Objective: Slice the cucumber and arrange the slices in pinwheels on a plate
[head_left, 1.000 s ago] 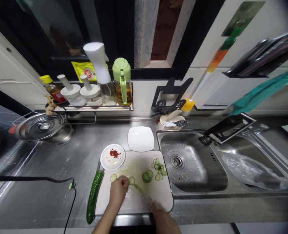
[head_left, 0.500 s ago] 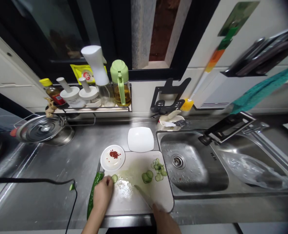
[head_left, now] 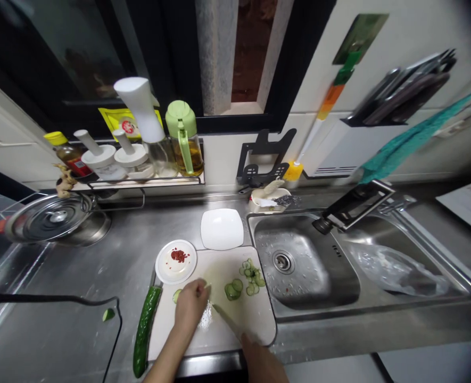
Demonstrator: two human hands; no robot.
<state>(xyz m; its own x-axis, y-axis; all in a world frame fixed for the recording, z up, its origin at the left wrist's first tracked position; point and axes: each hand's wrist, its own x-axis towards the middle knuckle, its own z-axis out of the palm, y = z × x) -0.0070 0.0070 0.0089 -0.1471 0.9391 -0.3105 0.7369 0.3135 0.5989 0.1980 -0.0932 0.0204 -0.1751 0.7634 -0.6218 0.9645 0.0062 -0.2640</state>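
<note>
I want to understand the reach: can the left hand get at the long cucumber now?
Probably yes: the cucumber lies along the left edge of the board, near the left hand, and nothing seems to block the way.

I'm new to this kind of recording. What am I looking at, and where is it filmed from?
There's no machine here: these are a person's bare hands, seen by a camera worn on the head, looking forward and down. The right hand holds a knife over a cutting board. The left hand is over the board too; whether it pinches anything is unclear. Cucumber slices lie on the board, a whole-looking cucumber along its left edge. Behind are a round plate with red pieces and a white dish.
</note>
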